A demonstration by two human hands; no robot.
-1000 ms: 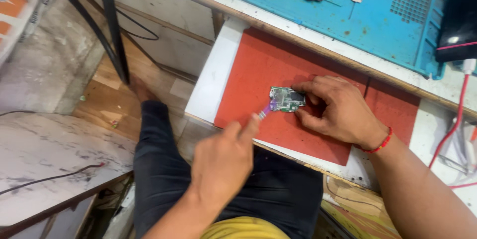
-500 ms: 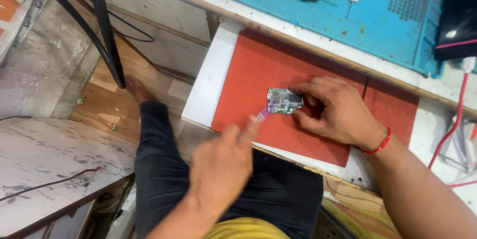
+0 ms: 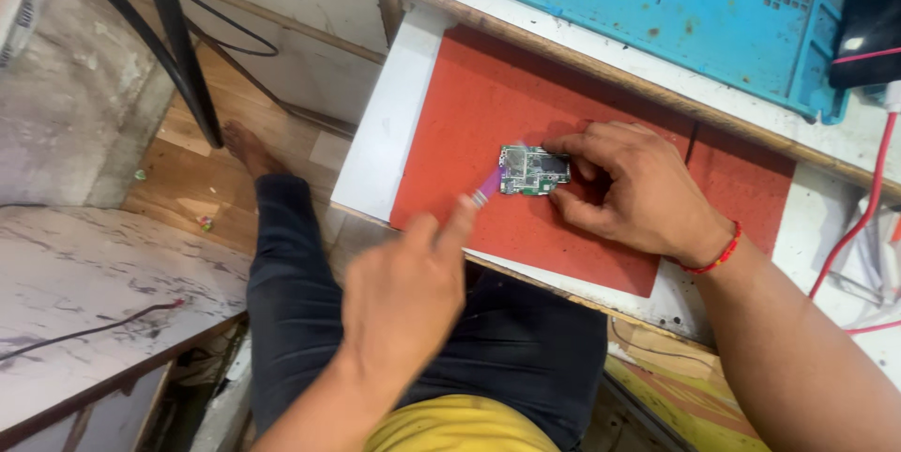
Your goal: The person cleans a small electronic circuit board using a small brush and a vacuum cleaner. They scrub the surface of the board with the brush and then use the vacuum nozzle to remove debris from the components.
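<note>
A small green circuit board (image 3: 528, 170) lies on a red mat (image 3: 488, 95) on a pulled-out white shelf (image 3: 385, 123). My right hand (image 3: 638, 191) pins the board at its right side with thumb and fingers. My left hand (image 3: 404, 297) grips a small brush with a purple ferrule (image 3: 488, 185); its tip touches the board's left edge. The brush handle is hidden inside my fist.
A blue work mat (image 3: 657, 11) with small metal parts covers the bench above the shelf. A black phone (image 3: 868, 20) and a red cable (image 3: 859, 227) are at the right. Black cables (image 3: 164, 48) hang at left above a wooden floor. My dark-trousered legs are below.
The view has shifted slightly, so the board and hands sit a little higher and further left. My left hand has kept the brush at the board's left edge. My right hand still holds the board.
</note>
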